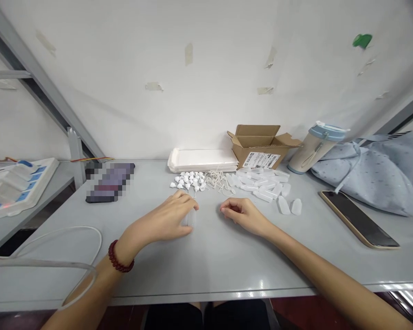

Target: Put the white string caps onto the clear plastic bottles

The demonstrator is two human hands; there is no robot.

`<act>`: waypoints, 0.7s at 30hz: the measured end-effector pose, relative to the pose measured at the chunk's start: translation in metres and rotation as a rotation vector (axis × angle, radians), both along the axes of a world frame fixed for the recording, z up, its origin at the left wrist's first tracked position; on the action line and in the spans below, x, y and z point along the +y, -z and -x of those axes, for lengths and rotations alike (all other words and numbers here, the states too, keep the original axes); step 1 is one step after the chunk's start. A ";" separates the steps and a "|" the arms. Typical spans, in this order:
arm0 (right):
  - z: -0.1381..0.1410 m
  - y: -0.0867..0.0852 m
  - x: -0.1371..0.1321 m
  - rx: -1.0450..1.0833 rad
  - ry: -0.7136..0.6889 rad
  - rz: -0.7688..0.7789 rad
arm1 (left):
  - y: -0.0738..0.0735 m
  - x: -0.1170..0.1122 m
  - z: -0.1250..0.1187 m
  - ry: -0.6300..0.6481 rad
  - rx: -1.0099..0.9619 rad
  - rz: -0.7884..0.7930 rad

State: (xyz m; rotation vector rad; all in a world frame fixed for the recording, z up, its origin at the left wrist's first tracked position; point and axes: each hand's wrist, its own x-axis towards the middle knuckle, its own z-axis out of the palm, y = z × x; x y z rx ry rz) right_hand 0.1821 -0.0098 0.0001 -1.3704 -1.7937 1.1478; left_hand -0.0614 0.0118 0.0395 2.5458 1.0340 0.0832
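Observation:
My left hand (174, 215) is palm-down on the grey table, its thumb and fingers closed around a clear plastic piece (192, 219) that is partly hidden beneath it. To the right, my right hand (244, 215) rests on its side with the fingers curled and the thumb against them. Whether anything small sits in that pinch is hidden. Beyond the left hand lies a cluster of small white caps (189, 179). Beside them is a tangle of thin off-white strings (218, 181). Several translucent plastic sleeves (265, 183) are heaped behind the right hand.
At the back stand a stack of white flat packs (204, 160) and an open cardboard box (259, 151). On the right are a tumbler (315, 149), a blue cloth bag (375, 169) and a phone (359, 220). A white cable (55, 263) loops near my left forearm.

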 end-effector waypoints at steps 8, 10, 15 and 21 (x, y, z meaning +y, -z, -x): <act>0.000 0.001 0.000 -0.002 -0.001 -0.005 | 0.004 0.001 0.002 0.019 -0.048 -0.019; 0.000 0.001 0.000 -0.001 0.001 -0.003 | 0.004 0.001 0.002 0.025 -0.059 -0.022; 0.000 -0.001 -0.001 -0.001 0.003 -0.011 | 0.000 0.000 -0.001 0.037 -0.091 -0.040; -0.008 -0.009 0.003 -0.006 0.059 -0.053 | 0.003 0.002 -0.007 -0.029 -0.187 -0.101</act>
